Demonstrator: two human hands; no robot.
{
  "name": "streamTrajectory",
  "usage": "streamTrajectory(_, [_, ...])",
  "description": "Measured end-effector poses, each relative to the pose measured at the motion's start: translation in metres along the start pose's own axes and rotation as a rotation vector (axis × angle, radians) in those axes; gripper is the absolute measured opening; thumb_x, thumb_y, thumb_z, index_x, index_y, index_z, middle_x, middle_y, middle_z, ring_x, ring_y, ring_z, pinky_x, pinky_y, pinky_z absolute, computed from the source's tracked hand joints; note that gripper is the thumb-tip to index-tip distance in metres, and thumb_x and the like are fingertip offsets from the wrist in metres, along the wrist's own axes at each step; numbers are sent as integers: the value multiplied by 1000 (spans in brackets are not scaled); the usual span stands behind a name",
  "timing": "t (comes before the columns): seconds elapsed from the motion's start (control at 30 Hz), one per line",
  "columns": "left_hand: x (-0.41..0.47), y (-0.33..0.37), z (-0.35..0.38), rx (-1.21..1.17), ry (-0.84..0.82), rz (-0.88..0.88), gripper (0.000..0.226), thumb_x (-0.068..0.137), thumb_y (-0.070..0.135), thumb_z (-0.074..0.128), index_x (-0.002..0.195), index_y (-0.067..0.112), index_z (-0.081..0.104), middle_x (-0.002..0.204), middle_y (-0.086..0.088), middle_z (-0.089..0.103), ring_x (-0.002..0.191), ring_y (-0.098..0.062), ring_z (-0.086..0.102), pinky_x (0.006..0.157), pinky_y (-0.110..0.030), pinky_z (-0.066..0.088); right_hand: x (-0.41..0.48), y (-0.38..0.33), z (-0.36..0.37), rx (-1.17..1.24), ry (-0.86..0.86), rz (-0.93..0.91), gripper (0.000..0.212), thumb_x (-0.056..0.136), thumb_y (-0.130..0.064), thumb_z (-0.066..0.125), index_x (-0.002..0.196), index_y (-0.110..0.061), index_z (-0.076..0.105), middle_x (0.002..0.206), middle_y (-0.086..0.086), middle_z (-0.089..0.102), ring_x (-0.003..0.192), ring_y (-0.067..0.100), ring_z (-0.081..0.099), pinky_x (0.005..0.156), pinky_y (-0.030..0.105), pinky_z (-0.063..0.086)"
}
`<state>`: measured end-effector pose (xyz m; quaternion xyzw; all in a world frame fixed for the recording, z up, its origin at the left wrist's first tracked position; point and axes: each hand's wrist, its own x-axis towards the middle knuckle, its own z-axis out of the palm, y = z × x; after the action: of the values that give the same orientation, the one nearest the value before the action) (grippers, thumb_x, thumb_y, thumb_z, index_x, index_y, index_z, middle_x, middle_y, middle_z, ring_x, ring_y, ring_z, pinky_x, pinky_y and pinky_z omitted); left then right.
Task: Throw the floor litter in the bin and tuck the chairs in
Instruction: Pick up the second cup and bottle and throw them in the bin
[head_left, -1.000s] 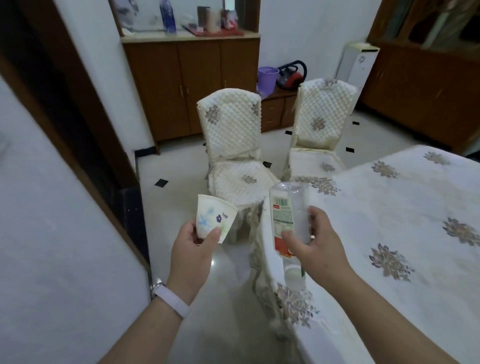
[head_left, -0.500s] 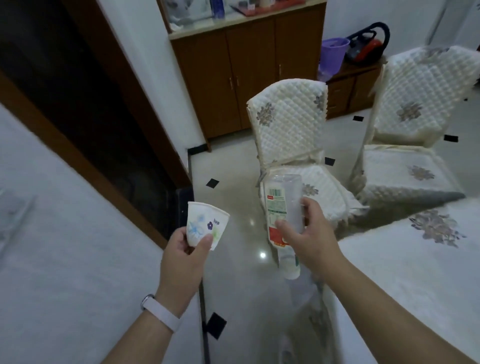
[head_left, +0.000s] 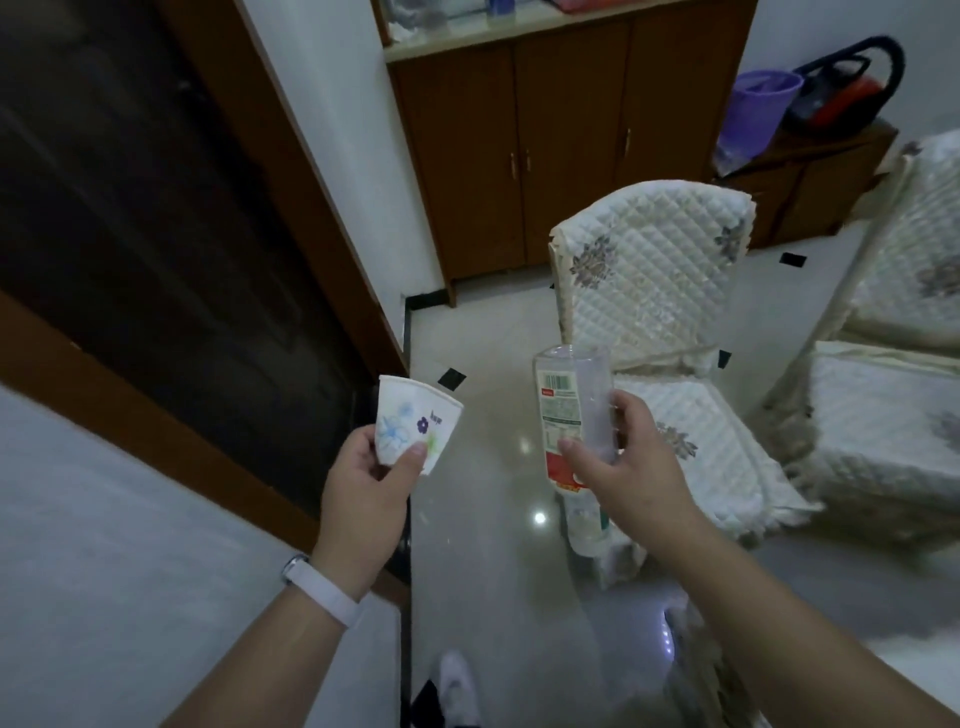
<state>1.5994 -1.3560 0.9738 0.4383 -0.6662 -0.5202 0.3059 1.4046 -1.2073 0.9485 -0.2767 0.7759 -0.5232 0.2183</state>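
Two white quilted-cover chairs (head_left: 649, 270) stand out on the pale tiled floor (head_left: 493, 571), not yet tucked in. A purple plastic tub (head_left: 758, 109) on the low cabinet may be the bin. The litter is being carried: the right hand (head_left: 628, 473) curls round a clear plastic bottle with a red-and-green label (head_left: 563, 410), neck down, and the left hand (head_left: 363, 488) pinches a white flower-printed paper cup (head_left: 410, 421). Next, I judge, walk to the bin and drop both.

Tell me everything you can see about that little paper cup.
The paper cup is white, with a pale blue flower, a small purple flower and a touch of green printed on its side, and a rolled rim. It is held roughly upright, rim uppermost. The left hand pinches its lower part, thumb on the front.
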Motion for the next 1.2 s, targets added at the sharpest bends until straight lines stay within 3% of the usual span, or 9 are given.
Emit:
streamTrajectory(0.1, [50, -6, 9, -20, -27, 4, 18, 90, 19, 69, 101, 30, 60, 102, 9, 71, 90, -2, 69, 67, -20, 55, 41, -5, 12, -37, 4, 9, 53, 82, -32, 76, 124, -31, 45, 102, -22, 60, 87, -15, 59, 76, 22, 53])
streamTrajectory(0.23, [126, -20, 16, -65, -38, -4, 15, 89, 17, 70, 99, 25, 63, 97, 4, 73, 87, -8, 70, 73, -30, 58, 100, -22, 36, -119, 31, 7, 54, 80, -36, 75, 125, -29, 46, 103, -21, 61, 87, -7, 62, 76, 26, 54])
streamTrajectory(0.3, [171, -24, 17, -78, -78, -6, 14, 88, 16, 71, 98, 24, 64, 95, 4, 74, 86, -11, 70, 73, -32, 58, 133, -35, 51, -146, 63, 5, 53, 80, -36, 75, 124, -29, 46, 101, -21, 61, 85, -10, 61, 70, 21, 52])
streamTrajectory(0.4, [238, -20, 20, -112, -158, 2, 17, 88, 17, 71, 100, 26, 64, 96, 5, 74, 87, -9, 70, 71, -27, 56, 179, -63, 71, -171, 102, 10, 54, 80, -36, 75, 125, -30, 45, 104, -18, 61, 87, -8, 62, 61, 19, 55])
streamTrajectory(0.53, [326, -1, 30, -115, -218, 62, 15, 88, 19, 71, 96, 27, 62, 93, 5, 72, 83, -8, 68, 65, -20, 51, 234, -101, 91, -194, 146, -15, 56, 79, -43, 73, 125, -30, 44, 104, -18, 61, 88, -7, 64, 68, 23, 57])
streamTrajectory(0.67, [388, 18, 45, -176, -243, 95, 13, 89, 20, 70, 98, 25, 61, 94, 7, 71, 82, -5, 68, 64, -18, 51, 277, -120, 98, -269, 169, -14, 76, 65, -69, 66, 129, -36, 41, 113, -17, 61, 101, 8, 63, 82, 41, 57])
streamTrajectory(0.8, [438, 28, 62, -231, -233, 112, 14, 89, 18, 69, 97, 26, 61, 94, 8, 69, 80, -1, 67, 57, -10, 47, 324, -131, 95, -289, 201, 1, 66, 65, -67, 66, 122, -44, 41, 107, -20, 62, 99, 5, 63, 83, 42, 57])
streamTrajectory(1.0, [515, 20, 74, -247, -194, 65, 14, 88, 20, 71, 98, 25, 62, 96, 6, 72, 88, -10, 69, 74, -29, 55, 418, -125, 113, -265, 189, -17, 68, 74, -56, 71, 131, -33, 42, 111, -20, 58, 101, 4, 60, 86, 42, 57])
streamTrajectory(1.2, [603, 26, 92, -184, -117, 10, 14, 89, 14, 70, 98, 23, 63, 96, 4, 74, 91, -15, 70, 81, -39, 57, 540, -126, 143, -216, 54, -61, 66, 67, -63, 66, 123, -45, 37, 107, -24, 57, 97, 4, 62, 84, 39, 57])
